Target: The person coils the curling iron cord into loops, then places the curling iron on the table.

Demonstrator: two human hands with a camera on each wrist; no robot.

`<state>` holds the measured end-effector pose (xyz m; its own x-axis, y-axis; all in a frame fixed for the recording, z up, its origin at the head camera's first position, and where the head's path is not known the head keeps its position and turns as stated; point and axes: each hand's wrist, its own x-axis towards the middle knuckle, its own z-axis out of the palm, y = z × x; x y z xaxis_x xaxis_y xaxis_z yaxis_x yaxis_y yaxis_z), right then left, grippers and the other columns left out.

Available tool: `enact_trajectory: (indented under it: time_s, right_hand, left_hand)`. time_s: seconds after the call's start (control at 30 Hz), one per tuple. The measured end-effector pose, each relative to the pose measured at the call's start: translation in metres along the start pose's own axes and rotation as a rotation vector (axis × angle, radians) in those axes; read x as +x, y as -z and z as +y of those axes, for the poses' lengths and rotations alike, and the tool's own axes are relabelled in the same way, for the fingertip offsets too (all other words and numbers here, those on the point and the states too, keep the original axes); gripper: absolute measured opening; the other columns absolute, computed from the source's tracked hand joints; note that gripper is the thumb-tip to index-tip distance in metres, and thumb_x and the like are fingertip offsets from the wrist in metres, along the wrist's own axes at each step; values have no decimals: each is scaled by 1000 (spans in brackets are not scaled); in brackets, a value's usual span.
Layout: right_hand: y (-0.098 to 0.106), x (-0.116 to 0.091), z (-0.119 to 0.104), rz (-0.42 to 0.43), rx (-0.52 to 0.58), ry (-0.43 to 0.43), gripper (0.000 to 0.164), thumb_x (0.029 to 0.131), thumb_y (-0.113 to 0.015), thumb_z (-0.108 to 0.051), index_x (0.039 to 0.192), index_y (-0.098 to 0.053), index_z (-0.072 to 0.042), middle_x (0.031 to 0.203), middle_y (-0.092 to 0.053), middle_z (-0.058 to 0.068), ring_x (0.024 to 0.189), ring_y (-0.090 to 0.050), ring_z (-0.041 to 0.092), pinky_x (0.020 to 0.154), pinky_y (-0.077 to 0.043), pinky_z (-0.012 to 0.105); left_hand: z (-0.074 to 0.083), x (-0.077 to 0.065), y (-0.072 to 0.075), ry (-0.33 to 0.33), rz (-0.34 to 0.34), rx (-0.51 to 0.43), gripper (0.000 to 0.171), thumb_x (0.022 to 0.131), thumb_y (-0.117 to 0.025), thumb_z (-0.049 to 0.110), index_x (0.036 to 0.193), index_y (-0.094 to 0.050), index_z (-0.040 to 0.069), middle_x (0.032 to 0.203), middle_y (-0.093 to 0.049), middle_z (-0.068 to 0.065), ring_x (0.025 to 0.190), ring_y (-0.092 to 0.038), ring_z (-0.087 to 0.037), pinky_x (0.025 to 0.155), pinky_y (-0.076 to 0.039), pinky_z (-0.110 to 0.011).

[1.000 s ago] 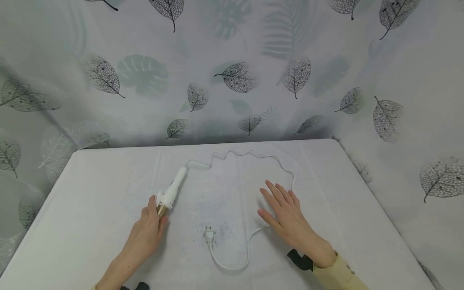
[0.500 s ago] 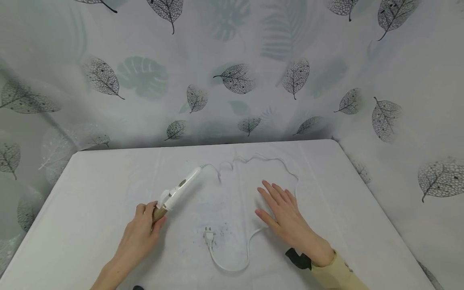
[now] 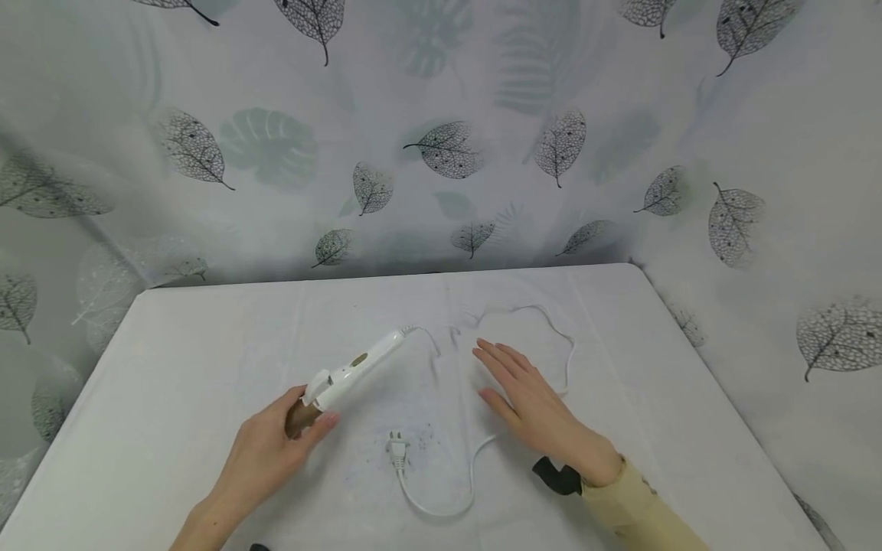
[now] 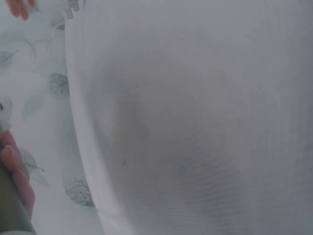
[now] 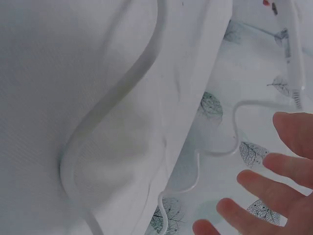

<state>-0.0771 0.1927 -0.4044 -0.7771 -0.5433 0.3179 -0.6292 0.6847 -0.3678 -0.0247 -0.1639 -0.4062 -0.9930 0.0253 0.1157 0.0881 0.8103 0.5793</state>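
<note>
A white curling iron [image 3: 365,363] with a gold-brown barrel [image 3: 301,421] is raised over the left-middle of the table. My left hand [image 3: 255,459] grips it by the barrel, so the handle points up and to the right. At the left edge of the left wrist view, fingers [image 4: 19,183] wrap the barrel. The right hand [image 3: 540,413] has its fingers extended and spread, above the white cord [image 3: 441,513]. In the right wrist view, the cord [image 5: 112,98] runs beneath that hand, and the iron's handle [image 5: 292,44] shows at the upper right.
A two-pin plug [image 3: 397,450] lies at the near middle of the white-covered table [image 3: 193,344], its cord curving right from it. Leaf-patterned sheeting [image 3: 276,145] stands behind the table and along both sides. Small dark specks mark the cloth near the plug.
The curling iron's handle end has swung right and toward me, drawing the far cord along. My left hand's hold has turned with it. The right hand has shifted slightly left.
</note>
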Motion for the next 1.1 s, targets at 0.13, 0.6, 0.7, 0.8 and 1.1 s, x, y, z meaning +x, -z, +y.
enact_trajectory:
  time_s: [0.13,0.6,0.7,0.8,1.1]
  right_hand:
    - [-1,7,2,-13,6,40,54,94,-58,-17,142,-36,-7,148,-34,11,135,-31,33,105,-28,51]
    - [-8,24,-1,-80,72,153,31,88,-64,-10,119,-62,-11,115,-64,-1,112,-55,20,96,-40,41]
    - [-9,26,-1,-69,90,214,23,85,-67,-10,108,-68,-10,95,-66,-3,91,-57,11,85,-44,33]
    - [-9,27,-3,-71,109,223,13,84,-68,-13,98,-68,-12,83,-62,-7,77,-52,7,74,-45,25]
    - [-7,30,-11,-177,129,90,17,88,-65,-8,96,-54,-18,89,-57,-11,77,-49,7,71,-45,24]
  left_hand:
    - [5,-1,0,38,0,8,44,79,-62,62,98,-63,22,79,-64,11,64,-49,-8,56,-39,-24]
    - [14,-8,1,-91,60,-23,25,77,-70,54,79,-59,31,59,-50,23,52,-42,1,48,-32,-20]
    - [16,-8,1,-110,57,-21,25,76,-71,53,79,-61,30,61,-52,24,52,-43,3,47,-33,-19]
    - [18,-9,2,-145,64,-6,27,75,-73,52,82,-64,28,65,-55,24,53,-44,3,47,-34,-19]
    - [21,-9,2,-240,53,9,24,76,-73,51,83,-64,30,65,-55,23,55,-43,6,48,-36,-17]
